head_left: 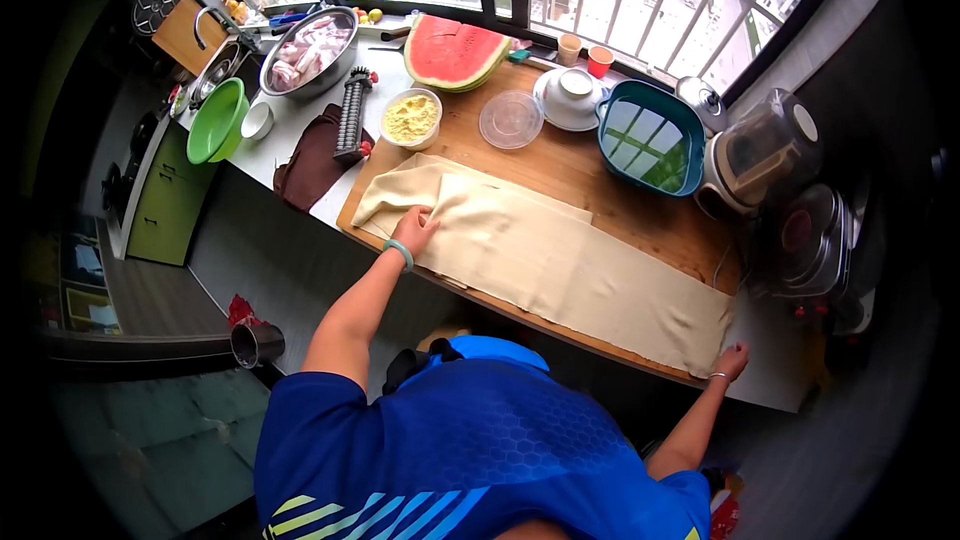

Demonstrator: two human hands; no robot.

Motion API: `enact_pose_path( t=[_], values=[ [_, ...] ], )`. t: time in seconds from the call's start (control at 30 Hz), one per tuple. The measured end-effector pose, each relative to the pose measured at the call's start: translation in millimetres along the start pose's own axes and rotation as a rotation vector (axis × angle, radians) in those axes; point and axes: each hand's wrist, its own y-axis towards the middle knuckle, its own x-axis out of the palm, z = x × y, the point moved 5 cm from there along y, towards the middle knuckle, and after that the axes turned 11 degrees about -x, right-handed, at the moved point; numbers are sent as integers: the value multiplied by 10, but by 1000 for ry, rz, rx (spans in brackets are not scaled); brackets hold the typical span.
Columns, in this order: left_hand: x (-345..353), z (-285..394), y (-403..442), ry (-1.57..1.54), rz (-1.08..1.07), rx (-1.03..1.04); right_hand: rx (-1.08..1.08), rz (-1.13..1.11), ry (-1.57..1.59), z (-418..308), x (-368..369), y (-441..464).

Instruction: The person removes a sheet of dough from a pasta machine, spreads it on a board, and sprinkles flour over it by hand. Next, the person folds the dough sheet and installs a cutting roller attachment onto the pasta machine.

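A long pale sheet of dough point(540, 260) lies across the wooden board point(480, 155), folded over in layers toward its left part. My left hand point(414, 230) pinches the dough near the front edge on the left, where the sheet is creased. At the far right end, my right hand point(733, 361) is closed at the dough's short edge; its fingertips show only small. Behind the dough's left end stands a tub of yellow powder point(411, 118), with a clear round lid point(511, 120) lying to its right.
Along the back are a cut watermelon point(455, 52), a white bowl on plates point(572, 90), a teal basin of liquid point(652, 137) and a blender-like appliance point(765, 155). Leftward sit a spiked roller point(351, 118), brown bag point(312, 160), green basin point(217, 122) and metal bowl of meat point(310, 50).
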Motion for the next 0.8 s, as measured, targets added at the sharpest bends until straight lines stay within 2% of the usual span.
enact_pose_path(
  t=[0.03, 0.1, 0.13, 0.17, 0.27, 0.33, 0.4, 0.43, 0.53, 0.6, 0.63, 0.73, 0.8],
  values=[
    [-25, -115, 135, -115, 80, 57, -89, 99, 132, -322, -10, 35],
    [-132, -204, 360, -238, 161, 111, 141, -213, 830, -1218, 383, 35],
    [-246, -204, 458, -479, 136, 6, -58, -263, 855, -2073, 367, -86],
    [-330, -203, 568, -719, 109, -98, -141, -372, 926, -2786, 438, -210],
    [-581, -129, 952, -913, 124, -134, -459, -636, 876, -4797, 559, -725],
    [-649, -99, 1182, -944, 48, -123, -794, -679, 817, -5933, 716, -1028],
    [-660, -58, 1273, -928, -53, -106, -1026, -657, 835, -6890, 936, -1248],
    [-669, -27, 1239, -926, -123, -93, -1059, -664, 835, -7264, 1103, -1350],
    [-745, 39, 957, -909, -286, -105, -1197, -661, 677, -8047, 1748, -1570],
    [-796, -56, 817, -929, -364, -94, -1132, -667, 482, -8289, 1902, -1659],
    [-834, -144, 807, -918, -380, -93, -1067, -746, 420, -8363, 1980, -1697],
    [-837, -280, 738, -868, -512, -76, -969, -689, 450, -8431, 2230, -1718],
    [-850, -298, 753, -844, -523, -108, -860, -627, 580, -8402, 2350, -1656]
  ],
)
